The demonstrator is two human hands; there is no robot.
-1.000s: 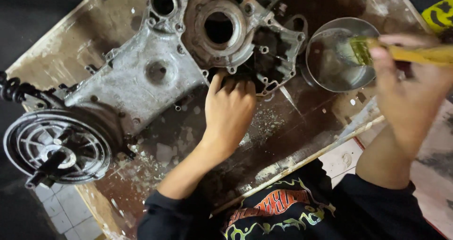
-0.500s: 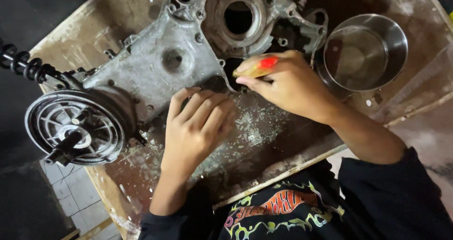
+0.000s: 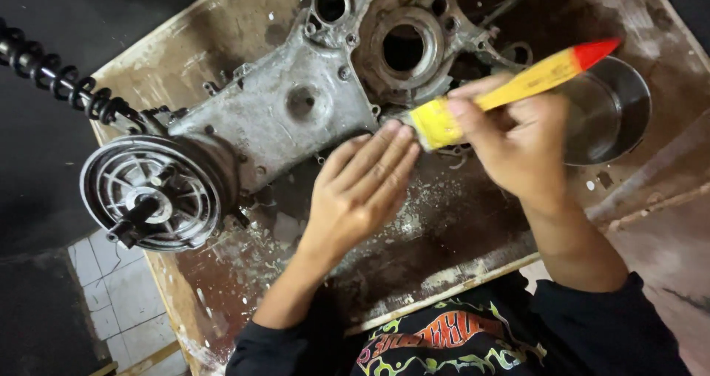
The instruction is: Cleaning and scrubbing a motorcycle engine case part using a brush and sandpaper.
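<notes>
Surface [image 3: 629, 6]: wooden board, dark w/ grime, pale flecks and chips scattered over the middle, tiled floor [image 3: 103, 295] showing past its lower-left corner. Engine casing [image 3: 296, 110], grey cast metal, lies flat across upper half of board, big round bore w/ bearing seat toward the top, smaller holes beside it; round finned cover [image 3: 151, 191] at its left end, coiled black spring [image 3: 52, 73] running off top left. Casing face looks dull and streaked; can't tell which patches are already brushed. Steel bowl [image 3: 614, 117] sits right of casing, partly hidden behind brush handle and wrist; contents not readable. Left hand [image 3: 362, 191]: flat, fingers straight and together, palm down on the surface w/ fingertips touching casing's lower edge, gripping nothing, seems to steady the part. Right hand [image 3: 518, 147]: closed round a paintbrush [image 3: 510, 87], yellow handle w/ red tip pointing up-right over the bowl, yellow ferrule end at casing's lower-right edge just beside the left fingertips; bristles mostly hidden, contact w/ metal not certain. Judgement: cleaning is underway, prob. mid-way. Loosened debris on board suggests some done; bore area, ribs and upper recesses appear dirty, so plenty left.
</notes>
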